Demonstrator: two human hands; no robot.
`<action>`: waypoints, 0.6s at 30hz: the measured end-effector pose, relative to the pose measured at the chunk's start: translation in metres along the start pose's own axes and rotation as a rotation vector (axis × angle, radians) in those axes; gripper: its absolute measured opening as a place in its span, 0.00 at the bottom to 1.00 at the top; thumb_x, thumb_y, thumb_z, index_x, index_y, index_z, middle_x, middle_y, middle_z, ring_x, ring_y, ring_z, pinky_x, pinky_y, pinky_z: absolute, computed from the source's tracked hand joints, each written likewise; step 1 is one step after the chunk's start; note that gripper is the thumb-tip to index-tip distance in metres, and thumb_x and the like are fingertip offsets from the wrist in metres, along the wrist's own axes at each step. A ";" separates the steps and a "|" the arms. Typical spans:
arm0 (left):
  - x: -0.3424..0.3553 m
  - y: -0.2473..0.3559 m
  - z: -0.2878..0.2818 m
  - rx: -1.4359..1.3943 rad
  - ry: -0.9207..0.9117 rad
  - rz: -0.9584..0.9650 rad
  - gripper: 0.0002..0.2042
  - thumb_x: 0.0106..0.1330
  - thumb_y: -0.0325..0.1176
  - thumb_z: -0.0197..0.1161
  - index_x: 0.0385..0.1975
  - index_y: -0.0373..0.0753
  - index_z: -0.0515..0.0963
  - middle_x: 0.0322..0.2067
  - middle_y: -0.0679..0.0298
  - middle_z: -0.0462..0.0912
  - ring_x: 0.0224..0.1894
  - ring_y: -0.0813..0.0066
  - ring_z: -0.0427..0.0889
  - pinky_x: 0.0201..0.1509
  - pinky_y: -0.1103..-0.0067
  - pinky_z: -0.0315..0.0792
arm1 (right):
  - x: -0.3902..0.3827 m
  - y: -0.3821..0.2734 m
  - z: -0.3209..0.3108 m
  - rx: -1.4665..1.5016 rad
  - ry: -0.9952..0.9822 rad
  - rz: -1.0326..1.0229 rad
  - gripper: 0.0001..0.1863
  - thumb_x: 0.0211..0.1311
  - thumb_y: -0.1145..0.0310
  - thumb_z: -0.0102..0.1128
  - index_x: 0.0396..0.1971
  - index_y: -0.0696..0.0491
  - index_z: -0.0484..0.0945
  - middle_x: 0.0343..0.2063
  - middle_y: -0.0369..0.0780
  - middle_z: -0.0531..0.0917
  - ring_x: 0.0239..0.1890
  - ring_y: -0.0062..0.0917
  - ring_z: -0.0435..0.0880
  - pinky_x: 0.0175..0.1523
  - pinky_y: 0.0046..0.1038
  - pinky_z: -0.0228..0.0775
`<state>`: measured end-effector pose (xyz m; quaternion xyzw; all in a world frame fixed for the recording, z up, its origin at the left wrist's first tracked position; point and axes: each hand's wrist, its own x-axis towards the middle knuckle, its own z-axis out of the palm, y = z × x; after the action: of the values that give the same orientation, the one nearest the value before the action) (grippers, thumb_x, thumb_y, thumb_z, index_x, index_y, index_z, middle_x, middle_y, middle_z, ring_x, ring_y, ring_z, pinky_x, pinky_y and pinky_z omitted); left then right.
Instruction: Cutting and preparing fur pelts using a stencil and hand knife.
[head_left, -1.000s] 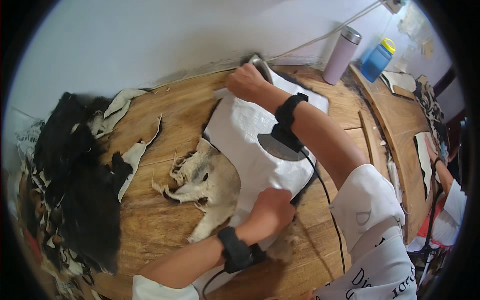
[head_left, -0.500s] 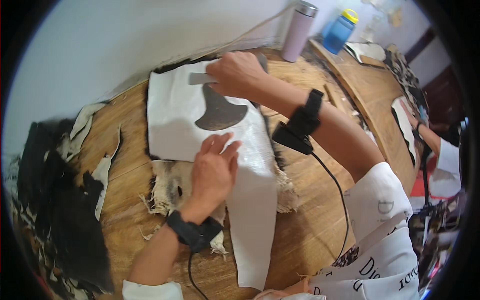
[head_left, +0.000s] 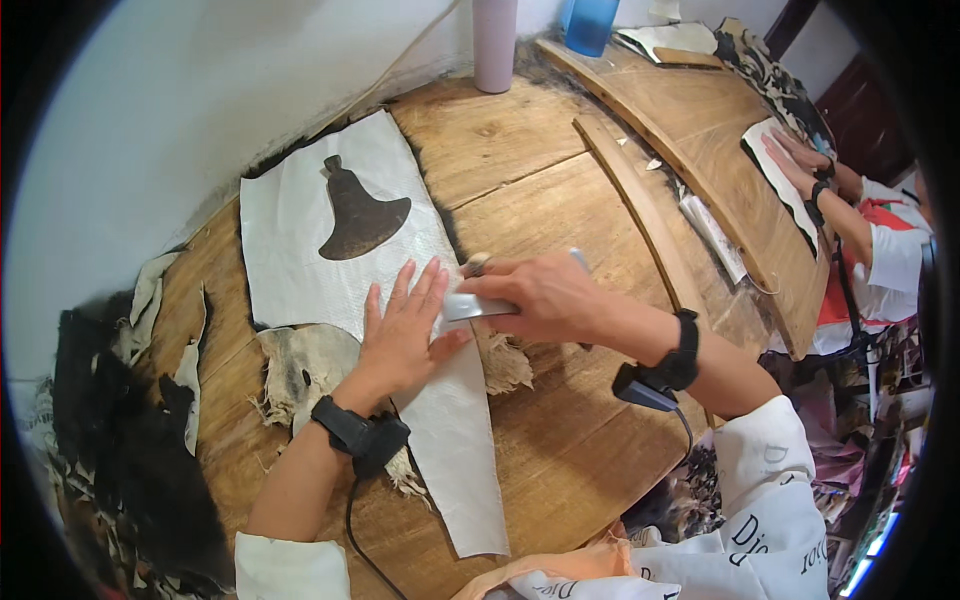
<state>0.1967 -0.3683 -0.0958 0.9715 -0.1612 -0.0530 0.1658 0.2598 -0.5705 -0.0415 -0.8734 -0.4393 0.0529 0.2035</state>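
A white pattern-like sheet (head_left: pixel 290 230) lies over a cream hide (head_left: pixel 320 360) on the wooden table (head_left: pixel 570 430), dark fur showing along its edges. My left hand (head_left: pixel 400 345) is laid on the sheet's middle, fingers stretched out. Just right of it, my right hand (head_left: pixel 550 295) is closed around a silver-grey tool (head_left: pixel 472 306); its blunt end points at my left fingers. What kind of tool it is cannot be made out, since my fingers cover most of it. On the upper sheet rests a dark, flared metal blade (head_left: pixel 362 218), touched by neither hand.
Black fur scraps (head_left: pixel 130 430) heap up at left. A pink flask (head_left: pixel 494 45) and a blue bottle (head_left: pixel 590 25) stand at the back. Wooden strips (head_left: pixel 640 215) lie to the right, where another person's hands (head_left: pixel 795 165) press on a white piece.
My right hand has come down from the top of the sheet to beside my left hand, still gripping the grey tool. The dark blade's upper end is now uncovered. The view has shifted.
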 end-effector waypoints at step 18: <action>0.000 0.005 -0.001 0.087 -0.058 -0.078 0.47 0.42 0.72 0.54 0.63 0.52 0.56 0.66 0.59 0.45 0.69 0.58 0.39 0.64 0.49 0.34 | -0.049 0.033 0.005 0.079 -0.005 0.114 0.14 0.48 0.57 0.59 0.34 0.47 0.80 0.29 0.38 0.77 0.31 0.35 0.79 0.35 0.36 0.70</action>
<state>0.1952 -0.3724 -0.0931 0.9814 -0.1299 -0.0806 0.1164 0.2535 -0.6256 -0.0633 -0.8880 -0.3871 0.0839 0.2334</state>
